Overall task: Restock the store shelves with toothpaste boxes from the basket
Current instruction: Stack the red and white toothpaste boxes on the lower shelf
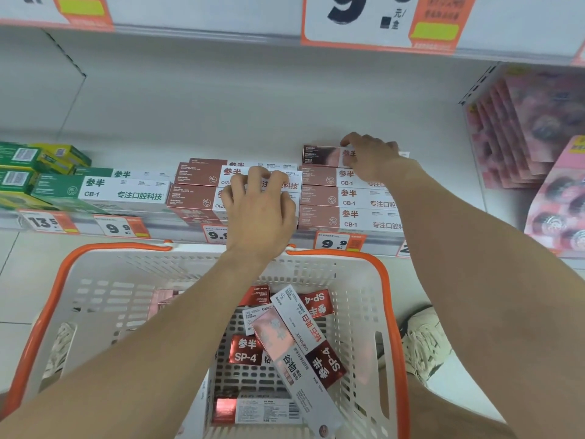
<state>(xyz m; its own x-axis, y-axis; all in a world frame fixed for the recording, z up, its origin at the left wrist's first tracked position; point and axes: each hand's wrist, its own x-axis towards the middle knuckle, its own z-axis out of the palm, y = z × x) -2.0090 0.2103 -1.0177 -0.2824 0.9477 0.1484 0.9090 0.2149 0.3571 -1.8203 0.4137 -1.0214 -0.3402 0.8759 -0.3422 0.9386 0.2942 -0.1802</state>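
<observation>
The right hand (372, 160) lies over the top box (319, 154) of the right stack (329, 217), fingers curled round its far edge and gripping it, the box lying flat but a little back from the fronts of the ones beneath. The left hand (261, 213) is curled over the front of the upper box (196, 174) on the middle stack (190, 201) and holds it; whether it is steadying or squaring it I cannot tell. The likeliest slip is at the right stack: it stands higher than its neighbours, so a sideways push while the top box is being seated could slide that box off, or skew the tier under it. The left forearm also crosses low over the stock, and a tug on the upper box could drag the one below it over the lip. More toothpaste boxes (300, 337) lie loose and crisscross in the white basket (95, 248) with its orange rim, right under both arms, so the restocking looks well short of done. The shelf (177, 228) is white, with green boxes (95, 191) to the left, price tags (120, 228) along its front rail and pink packs (538, 137) to the right. A large price sign (354, 20) hangs from the shelf above. Below are a pale tiled floor (31, 280) and one light shoe (424, 340).
</observation>
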